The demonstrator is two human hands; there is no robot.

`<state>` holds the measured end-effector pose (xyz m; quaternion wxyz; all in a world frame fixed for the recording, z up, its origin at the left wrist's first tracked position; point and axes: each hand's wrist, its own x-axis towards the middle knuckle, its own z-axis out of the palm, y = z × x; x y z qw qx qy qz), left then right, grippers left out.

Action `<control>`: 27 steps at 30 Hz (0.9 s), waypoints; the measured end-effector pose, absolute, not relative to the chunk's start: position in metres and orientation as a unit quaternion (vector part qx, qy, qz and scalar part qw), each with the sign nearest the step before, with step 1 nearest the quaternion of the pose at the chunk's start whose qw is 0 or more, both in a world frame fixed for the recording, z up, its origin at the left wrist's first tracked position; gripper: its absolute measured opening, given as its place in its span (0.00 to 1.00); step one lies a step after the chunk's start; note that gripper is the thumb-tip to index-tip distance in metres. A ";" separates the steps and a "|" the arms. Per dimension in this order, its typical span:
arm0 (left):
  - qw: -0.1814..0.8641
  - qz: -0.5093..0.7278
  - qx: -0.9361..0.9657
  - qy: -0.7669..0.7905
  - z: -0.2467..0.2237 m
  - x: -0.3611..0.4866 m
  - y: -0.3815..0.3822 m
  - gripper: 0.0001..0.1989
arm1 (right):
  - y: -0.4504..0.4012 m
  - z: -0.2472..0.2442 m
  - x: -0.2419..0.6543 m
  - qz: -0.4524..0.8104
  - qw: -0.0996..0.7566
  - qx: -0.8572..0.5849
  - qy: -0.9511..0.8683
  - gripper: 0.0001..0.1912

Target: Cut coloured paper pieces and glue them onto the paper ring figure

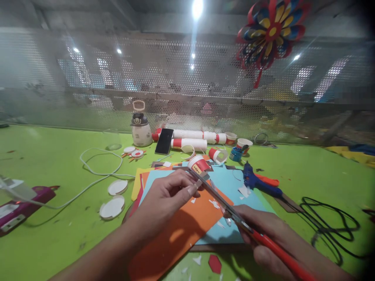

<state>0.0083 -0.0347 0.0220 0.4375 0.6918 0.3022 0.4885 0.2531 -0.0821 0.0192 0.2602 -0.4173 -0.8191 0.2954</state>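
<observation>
Leaning over the green counter (73, 246), we pinched a small pale piece (199, 182) between the thumb and fingers of our left hand (171, 193), that grip closed on it near the middle of the view. Our right hand (263, 228) was clamped round the red-handled scissors (230, 210), coming in from four o'clock, their long blades meeting the piece right by our left fingertips; whether the blades were fully together, we couldn't tell. It looked to us like a trimming step, and that hold called for a steady pinch, a slow squeeze and fingertips kept out of the blades' path. Below lay orange paper (187, 224) over light blue paper (254, 197), dotted with white scraps (215, 204). Just past our fingertips, at twelve o'clock, sat a tipped red-and-white cup (197, 164), with white rolls (189, 144) farther out the same way. The blue glue gun (258, 183) rested at three o'clock, and two white discs (113, 207) lay at nine. We had a dark phone (164, 141) at eleven, propped against the rolls as far as we could judge, and a red hexagon (215, 264) near six.
</observation>
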 end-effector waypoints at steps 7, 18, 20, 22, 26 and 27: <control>0.458 0.473 0.688 0.305 0.019 0.007 -0.035 0.10 | -0.077 0.019 0.250 0.318 0.238 -0.389 -0.831 0.22; 0.494 0.448 0.670 0.326 0.018 0.006 -0.034 0.10 | -0.073 -0.004 0.252 0.252 0.256 -0.389 -0.848 0.20; 0.505 0.444 0.661 0.333 0.017 0.005 -0.033 0.11 | -0.073 -0.006 0.252 0.235 0.267 -0.407 -0.842 0.21; 0.517 0.446 0.650 0.335 0.016 0.004 -0.033 0.11 | -0.074 -0.005 0.253 0.218 0.283 -0.430 -0.829 0.21; 0.529 0.451 0.650 0.309 0.016 0.004 -0.034 0.10 | -0.075 0.002 0.252 0.255 0.267 -0.466 -0.804 0.22; 0.530 0.452 0.652 0.299 0.016 0.004 -0.034 0.10 | -0.076 0.004 0.252 0.265 0.257 -0.473 -0.800 0.22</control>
